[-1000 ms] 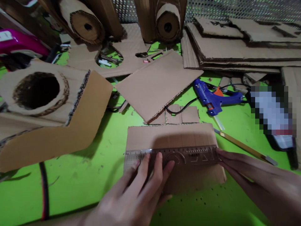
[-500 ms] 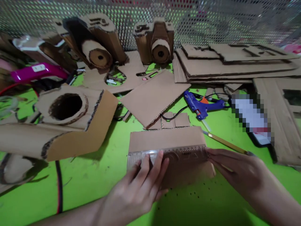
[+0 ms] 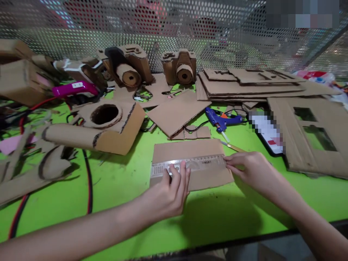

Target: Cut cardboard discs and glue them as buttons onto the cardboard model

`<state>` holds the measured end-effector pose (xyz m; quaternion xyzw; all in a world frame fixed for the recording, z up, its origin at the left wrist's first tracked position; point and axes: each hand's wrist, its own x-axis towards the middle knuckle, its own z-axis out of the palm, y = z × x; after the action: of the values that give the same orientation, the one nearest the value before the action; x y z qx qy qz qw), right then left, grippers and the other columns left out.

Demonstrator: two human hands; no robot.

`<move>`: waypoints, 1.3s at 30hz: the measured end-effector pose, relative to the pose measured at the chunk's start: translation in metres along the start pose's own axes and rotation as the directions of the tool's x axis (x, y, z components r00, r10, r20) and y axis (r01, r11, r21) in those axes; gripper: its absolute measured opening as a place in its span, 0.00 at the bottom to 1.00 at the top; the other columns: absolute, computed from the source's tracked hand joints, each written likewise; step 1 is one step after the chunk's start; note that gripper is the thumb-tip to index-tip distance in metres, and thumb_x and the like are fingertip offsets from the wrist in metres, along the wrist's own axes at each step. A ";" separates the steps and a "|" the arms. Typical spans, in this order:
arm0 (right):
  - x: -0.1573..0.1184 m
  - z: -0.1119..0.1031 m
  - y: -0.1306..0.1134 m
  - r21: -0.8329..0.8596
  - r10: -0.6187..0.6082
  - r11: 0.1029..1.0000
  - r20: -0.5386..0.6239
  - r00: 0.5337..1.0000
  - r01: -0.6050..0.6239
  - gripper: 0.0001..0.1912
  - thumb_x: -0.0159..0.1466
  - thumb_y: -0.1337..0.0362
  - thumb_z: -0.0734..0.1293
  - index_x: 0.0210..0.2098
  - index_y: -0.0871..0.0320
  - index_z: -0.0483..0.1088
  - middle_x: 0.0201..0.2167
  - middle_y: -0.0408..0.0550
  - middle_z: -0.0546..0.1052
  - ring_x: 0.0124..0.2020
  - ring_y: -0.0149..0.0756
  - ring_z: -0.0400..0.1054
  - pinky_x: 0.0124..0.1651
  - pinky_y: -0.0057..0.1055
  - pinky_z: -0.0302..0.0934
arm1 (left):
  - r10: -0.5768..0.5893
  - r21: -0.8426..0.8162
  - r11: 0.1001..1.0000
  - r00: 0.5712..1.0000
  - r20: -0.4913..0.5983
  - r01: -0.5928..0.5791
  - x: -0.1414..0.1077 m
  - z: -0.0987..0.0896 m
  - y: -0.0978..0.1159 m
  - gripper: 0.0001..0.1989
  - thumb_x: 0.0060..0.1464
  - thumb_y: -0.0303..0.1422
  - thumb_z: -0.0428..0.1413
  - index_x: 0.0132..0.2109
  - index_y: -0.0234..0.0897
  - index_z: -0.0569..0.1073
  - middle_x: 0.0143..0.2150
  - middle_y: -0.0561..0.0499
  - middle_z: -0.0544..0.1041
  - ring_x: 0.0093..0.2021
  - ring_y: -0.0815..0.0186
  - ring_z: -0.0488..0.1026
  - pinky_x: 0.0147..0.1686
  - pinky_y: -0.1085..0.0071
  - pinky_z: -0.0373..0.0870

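Observation:
A clear plastic ruler lies lengthwise across a rectangular piece of cardboard on the green table. The fingers of my left hand are bent, and their tips hold the ruler down left of its middle. At the ruler's right end, my right hand pinches the corner between thumb and fingers, beside the cardboard's right edge. Just behind that hand lies a yellow-handled cutter, partly hidden by it.
Behind the cardboard are a blue glue gun, a phone and a loose cardboard sheet. Cardboard camera models stand at the back. A cardboard part with a round hole is at left, stacked cardboard at right.
The view has pulled back and tilted up, so the table's front edge now shows. My left fingers are more bent and closer together on the ruler. My right hand stays at the ruler's end.

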<state>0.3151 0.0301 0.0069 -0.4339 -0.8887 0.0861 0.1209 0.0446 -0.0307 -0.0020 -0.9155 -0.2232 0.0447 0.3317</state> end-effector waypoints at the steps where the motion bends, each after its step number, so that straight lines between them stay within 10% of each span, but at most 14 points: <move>1: -0.002 0.001 -0.001 0.005 -0.003 1.000 0.002 1.000 0.003 0.12 0.61 0.73 0.66 0.29 0.54 0.80 0.33 0.46 0.82 0.35 0.41 0.79 0.39 0.36 0.77 | -0.004 0.003 1.000 1.000 -0.001 0.004 -0.001 -0.002 0.001 0.20 0.62 0.31 0.52 0.54 0.16 0.71 0.48 0.27 0.77 0.39 0.49 0.79 0.32 0.58 0.78; 13: -0.014 0.000 -0.015 -0.078 -0.027 0.997 -0.032 0.999 0.025 0.10 0.64 0.71 0.64 0.37 0.61 0.79 0.39 0.53 0.81 0.39 0.43 0.78 0.43 0.40 0.76 | -0.280 -0.345 0.889 0.953 0.113 0.302 0.001 -0.004 0.017 0.38 0.56 0.52 0.51 0.64 0.29 0.60 0.52 0.33 0.74 0.42 0.48 0.74 0.39 0.57 0.72; 23: -0.019 0.012 -0.018 -0.036 -0.055 0.998 -0.156 0.986 0.050 0.12 0.67 0.70 0.62 0.38 0.61 0.78 0.38 0.49 0.82 0.39 0.36 0.78 0.44 0.28 0.76 | -0.243 -0.797 0.579 0.969 0.033 0.173 0.003 0.017 0.011 0.43 0.53 0.46 0.51 0.66 0.17 0.50 0.68 0.27 0.52 0.70 0.45 0.43 0.64 0.50 0.55; 39: -0.021 0.007 -0.021 0.001 -0.119 0.993 -0.192 0.974 0.121 0.14 0.68 0.73 0.60 0.40 0.58 0.79 0.38 0.48 0.82 0.41 0.33 0.78 0.46 0.22 0.74 | -0.192 -0.758 0.616 0.974 0.119 0.214 0.013 0.005 -0.003 0.43 0.55 0.56 0.46 0.65 0.24 0.56 0.65 0.31 0.62 0.64 0.46 0.61 0.58 0.56 0.62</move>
<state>0.3097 0.0009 0.0027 -0.3848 -0.8969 0.0422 0.2138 0.0538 -0.0205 -0.0033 -0.9376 -0.3271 -0.0797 -0.0872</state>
